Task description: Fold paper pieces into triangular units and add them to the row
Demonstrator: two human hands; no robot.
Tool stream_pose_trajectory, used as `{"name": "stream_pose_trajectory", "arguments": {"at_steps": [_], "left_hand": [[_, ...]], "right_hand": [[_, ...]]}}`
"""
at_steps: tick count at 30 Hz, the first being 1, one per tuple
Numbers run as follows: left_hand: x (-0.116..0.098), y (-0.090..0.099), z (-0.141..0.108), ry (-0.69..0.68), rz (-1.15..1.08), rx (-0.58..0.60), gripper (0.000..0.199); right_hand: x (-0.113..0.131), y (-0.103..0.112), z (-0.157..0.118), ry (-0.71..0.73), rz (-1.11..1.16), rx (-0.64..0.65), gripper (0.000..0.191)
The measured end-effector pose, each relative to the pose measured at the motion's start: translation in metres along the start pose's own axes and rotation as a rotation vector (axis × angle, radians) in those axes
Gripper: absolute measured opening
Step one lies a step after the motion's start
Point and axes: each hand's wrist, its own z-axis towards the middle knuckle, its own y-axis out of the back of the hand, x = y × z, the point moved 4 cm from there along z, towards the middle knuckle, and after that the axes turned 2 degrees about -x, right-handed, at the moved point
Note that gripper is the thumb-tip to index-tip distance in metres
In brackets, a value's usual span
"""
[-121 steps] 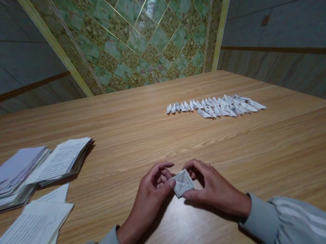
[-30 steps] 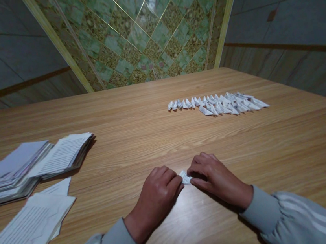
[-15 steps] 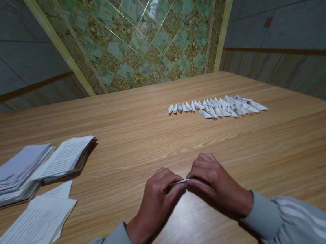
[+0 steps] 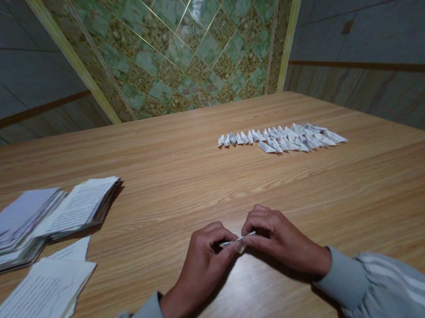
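Far left there's a thick open book (image 4: 81, 208) with lines of writing on its right-hand page, way too small to read. Same deal with the loose sheets (image 4: 41, 298) just in front of it, lying overlapped on the wooden surface (image 4: 161, 186). Next, the left hand (image 4: 208, 252) angles in from the lower left, knuckles up, fingers clamped on one side of a little folded paper (image 4: 241, 249) near front center. The right hand (image 4: 280, 238) mirrors it, wrist bent inward, thumb and fingers pinching the other side. Beyond that hand, folded paper pieces (image 4: 291, 140) sit packed in two rows, any print illegible.
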Motion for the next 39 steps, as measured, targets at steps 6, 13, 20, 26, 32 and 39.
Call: {"name": "stream_pose_trajectory", "arguments": {"at_steps": [6,13,20,26,32,39], "left_hand": [[0.008,0.005,0.003,0.172,-0.190,-0.050,0.013],[0.014,0.012,0.003,0.267,-0.311,-0.056,0.016],[0.015,0.006,0.002,0.327,-0.499,-0.067,0.021],[0.012,-0.001,-0.001,0.378,-0.542,-0.069,0.022],[0.009,-0.002,-0.004,0.320,-0.427,-0.017,0.019],[0.008,-0.005,-0.005,0.299,-0.418,0.004,0.020]], "right_hand": [[-0.005,0.005,0.000,-0.128,0.153,-0.039,0.025],[-0.014,0.005,-0.003,-0.275,0.342,0.009,0.024],[-0.014,0.007,-0.004,-0.229,0.347,-0.072,0.030],[-0.013,0.000,-0.004,-0.246,0.444,-0.065,0.029],[-0.002,0.003,-0.002,-0.179,0.144,-0.040,0.014],[-0.001,-0.005,-0.005,-0.176,0.225,-0.064,0.024]]}}
